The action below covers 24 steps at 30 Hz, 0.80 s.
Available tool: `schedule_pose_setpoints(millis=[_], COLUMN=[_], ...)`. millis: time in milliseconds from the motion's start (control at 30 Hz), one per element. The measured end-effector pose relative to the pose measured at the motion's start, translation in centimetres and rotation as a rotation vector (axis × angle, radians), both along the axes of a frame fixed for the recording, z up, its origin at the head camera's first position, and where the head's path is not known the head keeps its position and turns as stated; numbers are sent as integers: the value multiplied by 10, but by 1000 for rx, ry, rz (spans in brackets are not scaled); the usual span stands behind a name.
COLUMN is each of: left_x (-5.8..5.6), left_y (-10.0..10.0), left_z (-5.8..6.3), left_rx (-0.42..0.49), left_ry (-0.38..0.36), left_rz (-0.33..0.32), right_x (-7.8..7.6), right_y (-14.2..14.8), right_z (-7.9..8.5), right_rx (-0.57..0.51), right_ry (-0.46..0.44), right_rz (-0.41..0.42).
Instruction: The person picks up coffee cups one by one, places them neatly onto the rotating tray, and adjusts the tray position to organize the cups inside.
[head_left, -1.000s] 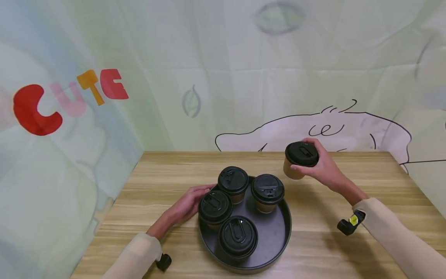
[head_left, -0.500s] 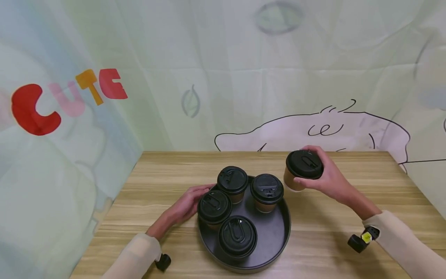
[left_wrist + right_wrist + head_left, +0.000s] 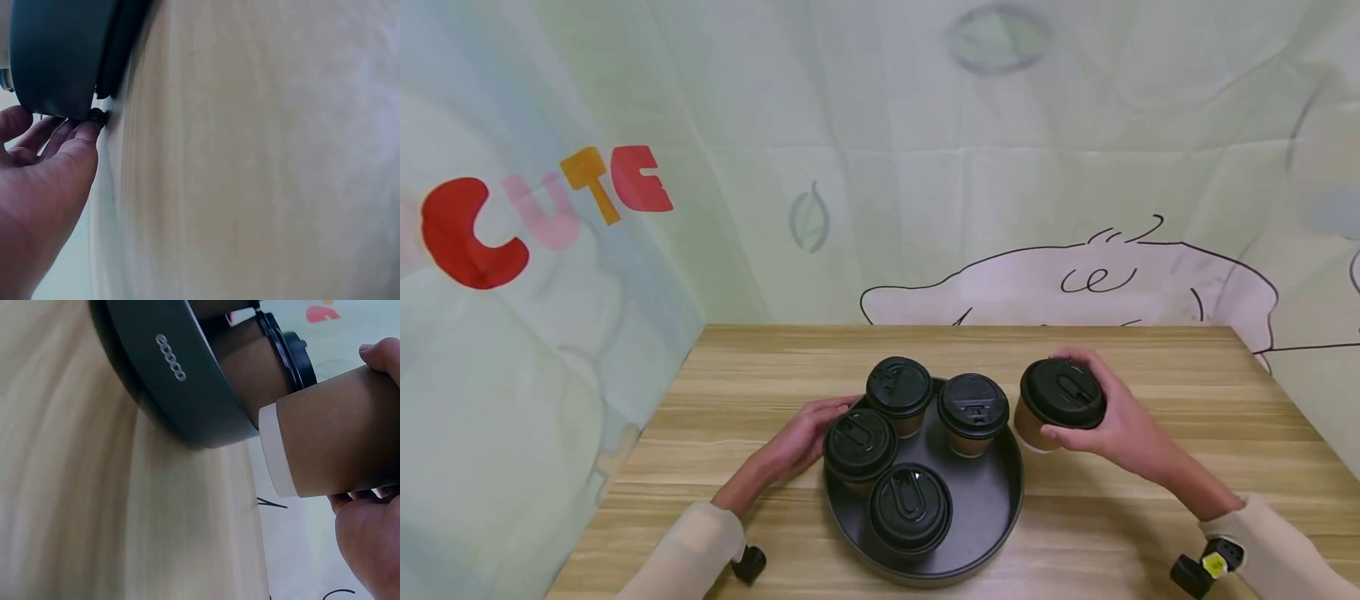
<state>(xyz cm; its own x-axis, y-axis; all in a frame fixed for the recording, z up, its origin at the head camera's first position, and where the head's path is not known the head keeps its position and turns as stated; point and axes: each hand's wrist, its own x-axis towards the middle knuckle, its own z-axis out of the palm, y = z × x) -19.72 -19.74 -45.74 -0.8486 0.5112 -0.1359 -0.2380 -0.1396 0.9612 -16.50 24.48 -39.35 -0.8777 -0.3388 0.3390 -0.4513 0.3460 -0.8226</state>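
My right hand (image 3: 1126,427) grips a brown paper cup (image 3: 340,434) with a black lid (image 3: 1063,393), thumb on the near side and fingers round the far side. The cup is held up just right of a round dark tray (image 3: 983,507), its white base tilted toward the tray in the right wrist view. Several similar lidded cups (image 3: 911,508) stand on the tray, leaving its right part bare. At the tray's left side, my left hand (image 3: 801,439) rests its extended fingers (image 3: 59,134) against the outer wall (image 3: 59,59).
The wooden table (image 3: 760,367) carries the tray near its front. Behind it hangs a pale printed cloth (image 3: 895,192) with line drawings and coloured letters. A small black camera (image 3: 1208,567) is strapped to the right sleeve, another black device (image 3: 749,565) to the left.
My right hand has brought the gripped cup nearer to me, down beside the tray's right edge. The left hand, the tray and the cups on it stay in place.
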Motion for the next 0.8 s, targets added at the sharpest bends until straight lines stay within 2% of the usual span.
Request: schedule_pose_setpoints(millis=[200,400,800], left_x=[0,-1,-1], left_y=[1,1,1], left_z=[0,1,2], left_rx=[-1,2,-13], left_ry=[2,12,0], left_rz=[-14,-18,-1], right_x=[14,25,36], right_y=[-2,-6,-22], right_z=[-2,-1,1], right_rx=[10,-24,-65], right_ry=[42,49,24], right_rz=[-1,38,133])
